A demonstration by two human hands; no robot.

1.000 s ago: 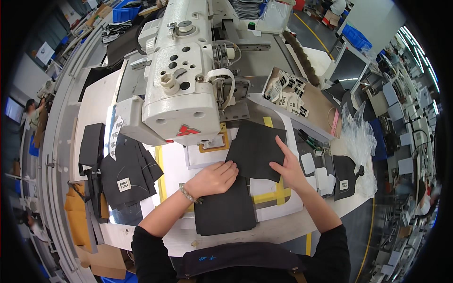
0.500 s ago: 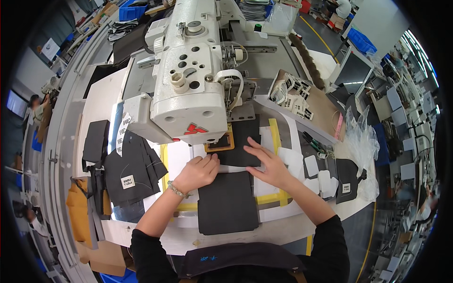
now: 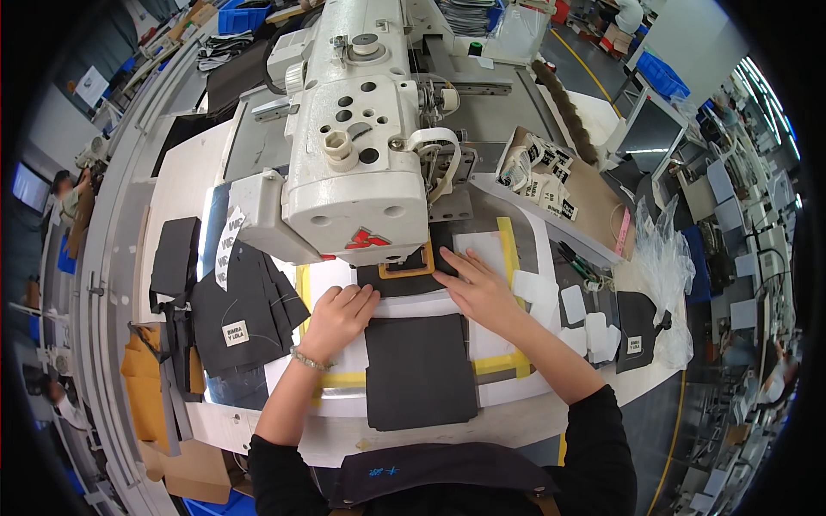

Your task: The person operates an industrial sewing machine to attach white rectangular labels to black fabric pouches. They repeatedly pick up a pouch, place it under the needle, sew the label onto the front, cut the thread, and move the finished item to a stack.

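Observation:
My left hand [image 3: 339, 320], fingers curled together, grips the near left edge of a dark grey piece [image 3: 401, 288] lying partly under the yellow clamp frame [image 3: 406, 273] of a white sewing machine [image 3: 353, 198]. My right hand [image 3: 479, 294] has its fingers apart, resting at the piece's right edge. The machine head hides the piece's far part. A white board marked with yellow tape [image 3: 508, 249] lies beneath. Between my forearms, nearer me, lies another dark grey piece [image 3: 422, 378].
Dark pieces [image 3: 245, 301] and a mustard piece [image 3: 142, 387] lie left. An open carton of labels [image 3: 594, 224], snips [image 3: 576, 262], white cards [image 3: 594, 335] and crumpled plastic [image 3: 667, 284] are right. Co-workers [image 3: 69, 202] sit at other benches.
The dark piece has moved from my hands' raised hold, forward and left under the machine's frame. Both hands followed it; the piece beneath now shows fully.

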